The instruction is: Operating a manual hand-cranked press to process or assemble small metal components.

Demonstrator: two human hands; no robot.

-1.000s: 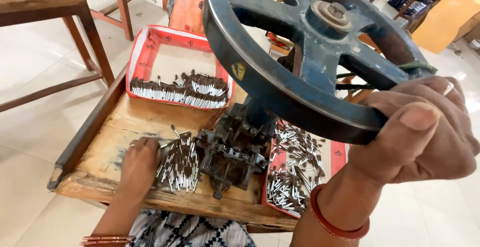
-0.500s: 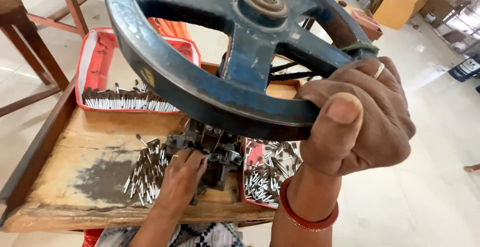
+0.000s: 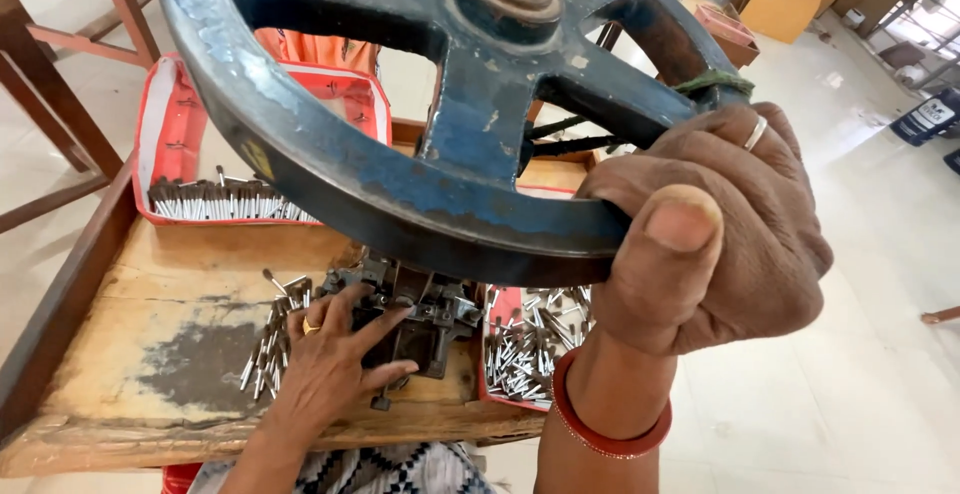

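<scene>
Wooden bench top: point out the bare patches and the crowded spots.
Bare wood on the bench top, between the red tray behind, the loose pins and the front edge. Crowded: the left hand at the dark press, and the pin-filled tray beside it.

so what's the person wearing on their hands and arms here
Both arms are bare, with no sleeves in view. The right hand has a plain silver-coloured ring on one finger and a thick red bangle around the wrist. The left hand has a small gold-coloured ring on one finger. No gloves or watch show.
</scene>
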